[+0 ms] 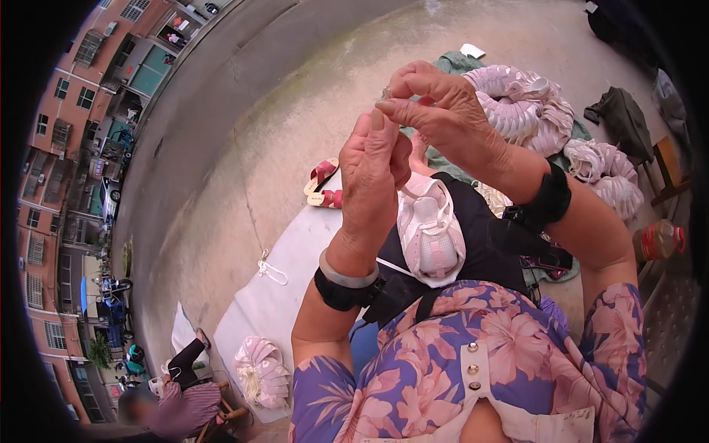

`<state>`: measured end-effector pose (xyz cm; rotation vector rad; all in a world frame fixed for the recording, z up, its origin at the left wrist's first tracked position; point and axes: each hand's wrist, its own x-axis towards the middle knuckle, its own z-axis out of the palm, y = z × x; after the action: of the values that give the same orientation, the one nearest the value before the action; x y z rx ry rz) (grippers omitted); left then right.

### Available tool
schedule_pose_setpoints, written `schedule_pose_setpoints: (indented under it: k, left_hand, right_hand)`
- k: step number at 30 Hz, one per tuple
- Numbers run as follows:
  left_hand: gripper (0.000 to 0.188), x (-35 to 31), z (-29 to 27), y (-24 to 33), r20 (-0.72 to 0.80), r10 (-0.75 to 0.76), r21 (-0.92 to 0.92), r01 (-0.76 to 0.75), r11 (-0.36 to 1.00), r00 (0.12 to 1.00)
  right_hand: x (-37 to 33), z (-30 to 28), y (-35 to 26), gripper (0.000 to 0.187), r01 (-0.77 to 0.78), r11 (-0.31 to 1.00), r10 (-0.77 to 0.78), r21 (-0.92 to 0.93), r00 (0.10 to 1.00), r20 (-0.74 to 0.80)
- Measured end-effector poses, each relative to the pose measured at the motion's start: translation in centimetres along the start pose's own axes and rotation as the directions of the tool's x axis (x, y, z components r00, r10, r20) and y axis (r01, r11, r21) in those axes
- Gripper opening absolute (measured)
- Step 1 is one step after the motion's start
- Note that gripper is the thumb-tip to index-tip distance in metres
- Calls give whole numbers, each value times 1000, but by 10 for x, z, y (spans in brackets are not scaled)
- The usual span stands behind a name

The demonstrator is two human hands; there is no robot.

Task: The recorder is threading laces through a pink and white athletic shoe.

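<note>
Both hands are raised in front of me, fingertips nearly meeting. My left hand (365, 166) is closed, its thumb pressed to the fingers. A white shoelace (408, 194) runs from the shoe up into it. My right hand (443, 100) pinches with thumb and forefinger just above the left thumb; something small and pale shows at the tips, too small to name. Below them, a white and pink shoe upper (432, 232) rests on my lap over dark cloth, its laces partly threaded. No sole can be made out on it.
Rings of stacked pink-white shoe uppers (528, 100) lie on green cloth at the far right, with more uppers (262, 373) on a white sheet (247, 314) at left. Pink sandals (325, 184) and a loose lace (271, 267) are nearby. Another person (185, 406) sits at the lower left.
</note>
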<state>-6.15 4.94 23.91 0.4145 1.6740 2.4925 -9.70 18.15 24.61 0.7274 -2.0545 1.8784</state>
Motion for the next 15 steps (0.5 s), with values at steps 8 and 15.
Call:
schedule_pose_setpoints:
  k: [8,15]
  left_hand:
    - [29,-8,-14,-7,147,102,388,-152,909,984]
    - [29,-42,-9,17,223,186,-177,-147,973,957]
  right_hand:
    - [-5,-2,-11,17,-276,885,272,376,960,64]
    - [-20,-7,21,41,-364,754,183,547,916,358]
